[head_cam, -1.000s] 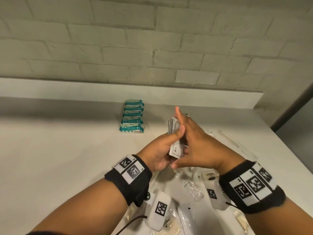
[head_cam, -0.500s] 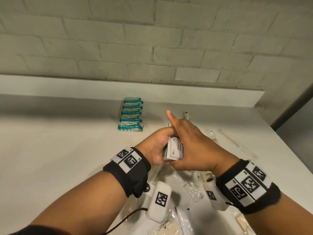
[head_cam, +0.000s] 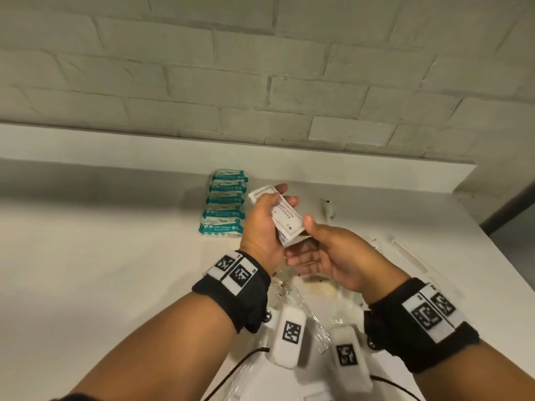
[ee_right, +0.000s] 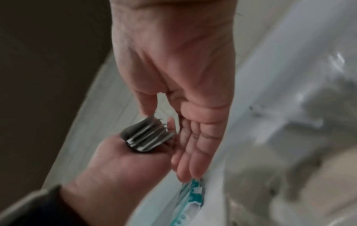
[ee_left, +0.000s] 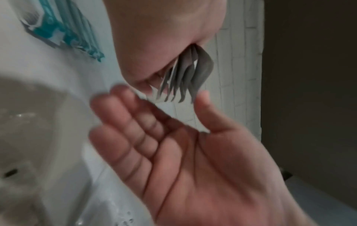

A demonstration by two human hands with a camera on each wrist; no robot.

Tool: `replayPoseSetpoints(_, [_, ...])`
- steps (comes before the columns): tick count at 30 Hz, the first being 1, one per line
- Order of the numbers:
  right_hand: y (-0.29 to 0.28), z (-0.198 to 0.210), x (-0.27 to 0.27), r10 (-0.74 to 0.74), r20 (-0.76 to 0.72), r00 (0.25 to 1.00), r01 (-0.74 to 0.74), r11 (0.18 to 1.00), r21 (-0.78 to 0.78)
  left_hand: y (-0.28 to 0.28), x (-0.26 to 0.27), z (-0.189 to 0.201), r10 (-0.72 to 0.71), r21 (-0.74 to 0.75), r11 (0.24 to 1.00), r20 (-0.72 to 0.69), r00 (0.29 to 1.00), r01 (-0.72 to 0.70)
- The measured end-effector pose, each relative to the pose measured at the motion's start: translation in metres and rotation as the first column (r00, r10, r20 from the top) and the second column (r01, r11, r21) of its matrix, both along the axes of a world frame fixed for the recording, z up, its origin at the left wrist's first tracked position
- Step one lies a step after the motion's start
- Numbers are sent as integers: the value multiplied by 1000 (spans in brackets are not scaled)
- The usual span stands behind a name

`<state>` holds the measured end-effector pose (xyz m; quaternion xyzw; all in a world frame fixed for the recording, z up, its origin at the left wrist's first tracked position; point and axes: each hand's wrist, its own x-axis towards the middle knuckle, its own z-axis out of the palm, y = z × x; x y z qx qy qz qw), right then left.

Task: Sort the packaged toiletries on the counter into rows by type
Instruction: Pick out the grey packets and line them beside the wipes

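My left hand [head_cam: 275,204] grips a stack of several white printed sachets [head_cam: 289,219], held tilted above the counter just right of the wipes. The sachet edges fan out below the palm in the left wrist view [ee_left: 187,76] and show in the right wrist view [ee_right: 148,136]. My right hand [head_cam: 301,244] is open just below the stack, palm turned left, fingers straight, thumb tip by the stack's lower corner. Several teal-and-white wipe packs [head_cam: 225,209] lie in a row running back toward the wall.
Clear-wrapped packets [head_cam: 318,287] lie on the white counter [head_cam: 101,270] under my wrists. Long clear-wrapped items [head_cam: 405,253] and a small white item [head_cam: 328,208] sit to the right. A raised ledge [head_cam: 115,146] and brick wall close off the back.
My right hand has come off the sachet stack and opened beneath it. My left hand has carried the stack farther from me, toward the wipes row, and tilted it flatter.
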<state>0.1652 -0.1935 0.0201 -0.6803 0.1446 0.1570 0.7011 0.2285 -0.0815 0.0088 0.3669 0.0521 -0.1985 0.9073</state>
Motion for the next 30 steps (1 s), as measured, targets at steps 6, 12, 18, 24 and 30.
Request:
replayPoseSetpoints(6, [-11, -17, 39, -189, -139, 972, 220, 940, 260, -12, 19, -22, 27, 208, 977, 61, 998, -39])
replayPoseSetpoints(12, [-32, -32, 72, -265, -199, 944, 285, 955, 84, 2, 53, -40, -62, 631, 774, 166, 984, -58])
replayPoseSetpoints(18, [-36, -48, 84, -218, -201, 955, 171, 959, -227, 4, 75, -36, -545, 987, -35, 110, 831, -154])
replayPoseSetpoints(24, [-40, -41, 89, -133, -126, 983, 29, 792, -609, 3, 76, -12, -802, 886, -291, -19, 598, -362])
replayPoseSetpoints(30, [-35, -43, 86, 304, -180, 936, -245, 189, -951, 7, 67, -24, -889, 762, -321, -38, 456, -563])
